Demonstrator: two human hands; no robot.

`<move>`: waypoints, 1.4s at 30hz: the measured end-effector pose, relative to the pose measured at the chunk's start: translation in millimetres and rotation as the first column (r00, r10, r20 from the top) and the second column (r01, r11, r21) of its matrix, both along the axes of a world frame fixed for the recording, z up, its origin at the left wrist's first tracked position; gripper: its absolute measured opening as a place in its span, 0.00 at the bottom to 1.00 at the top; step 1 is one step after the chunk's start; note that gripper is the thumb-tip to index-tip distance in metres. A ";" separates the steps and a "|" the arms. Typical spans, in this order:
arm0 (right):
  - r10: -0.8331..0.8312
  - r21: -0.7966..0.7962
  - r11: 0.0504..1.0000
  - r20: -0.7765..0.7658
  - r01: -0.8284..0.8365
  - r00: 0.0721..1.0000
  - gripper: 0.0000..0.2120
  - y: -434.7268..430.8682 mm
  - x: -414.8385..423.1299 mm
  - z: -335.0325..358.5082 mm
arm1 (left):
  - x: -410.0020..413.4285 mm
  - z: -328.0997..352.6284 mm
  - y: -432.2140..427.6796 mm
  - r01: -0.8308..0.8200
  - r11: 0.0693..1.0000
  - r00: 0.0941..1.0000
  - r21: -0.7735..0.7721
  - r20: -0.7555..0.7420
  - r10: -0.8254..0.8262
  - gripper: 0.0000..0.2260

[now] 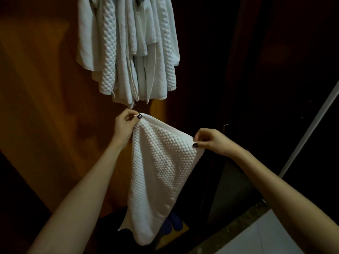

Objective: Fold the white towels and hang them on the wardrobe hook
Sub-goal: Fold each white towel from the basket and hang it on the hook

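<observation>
A: What's nearest?
B: Two bare forearms (82, 189) coming in from the lower corners of the frame, meeting toward the middle.
A: And the hands?
B: The left hand (124, 125) is just left of centre, a little higher than the right hand (211, 141), which is right of centre.
A: How's each grip?
B: Each is a tight pinch, thumb against curled fingers, closed on the top edge of one towel (161, 171). Left has the upper left corner, right has the upper right corner.
A: Where does the towel sit?
B: Mid-frame, held in the air between the hands. It is white with a bumpy weave. It hangs in a narrowing drape to the bottom centre, the top edge slanting down from left to right.
A: Beyond it?
B: A bunch of hung towels (128, 48) at top centre, pale, some bumpy and some plain. Their lower ends are just above the left hand, apart from it.
A: Behind those?
B: A brown wood panel (45, 88) filling the left half. The right half is too dark to read, apart from a pale slanted strip (311, 129) at the right edge.
A: Below?
B: A blue thing (174, 222) on yellow behind the towel's tail, too dim to name, and pale floor (266, 235) at lower right.
</observation>
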State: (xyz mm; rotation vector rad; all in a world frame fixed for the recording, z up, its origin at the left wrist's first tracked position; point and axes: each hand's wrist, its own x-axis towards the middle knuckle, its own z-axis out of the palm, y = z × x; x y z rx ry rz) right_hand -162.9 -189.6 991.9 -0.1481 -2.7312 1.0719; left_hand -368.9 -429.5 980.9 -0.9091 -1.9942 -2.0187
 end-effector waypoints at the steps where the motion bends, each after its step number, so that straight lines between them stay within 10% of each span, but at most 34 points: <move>1: -0.011 -0.016 1.000 -0.012 0.010 1.000 0.05 -0.2 0.4 -3.0 | -1.6 1.9 -0.1 0.002 1.000 1.000 0.008 0.011 -0.002 0.10; 10: -0.158 -0.029 0.987 -0.123 0.155 0.980 0.19 -8.5 -8.5 -23.0 | -7.3 19.9 -5.4 -0.075 0.997 0.997 0.013 0.022 0.075 0.07; 13: -0.212 0.101 0.966 -0.206 0.236 0.955 0.04 -7.8 -20.0 -15.3 | -9.5 23.8 -10.2 -0.116 0.993 0.993 -0.025 -0.018 0.116 0.03; 18: -0.193 0.173 0.951 -0.319 0.257 0.928 0.11 -2.4 -36.1 8.5 | -9.9 30.2 -20.2 -0.149 0.987 0.986 -0.054 -0.079 0.145 0.07; 25: -0.314 0.070 0.926 -0.401 0.370 0.861 0.09 12.9 -51.2 25.8 | -5.5 27.6 -12.0 -0.176 0.948 0.951 -0.265 -0.294 0.094 0.09; 30: -0.379 -0.129 0.925 -0.277 0.356 0.883 0.12 19.9 -43.9 5.3 | 9.0 -2.5 13.8 -0.216 0.882 0.972 -0.418 -0.175 0.154 0.12; 42: -0.423 -0.390 0.874 -0.325 0.288 0.846 0.04 -23.8 -20.8 5.8 | 86.1 5.9 82.5 0.029 0.994 1.000 -0.102 0.005 -0.028 0.08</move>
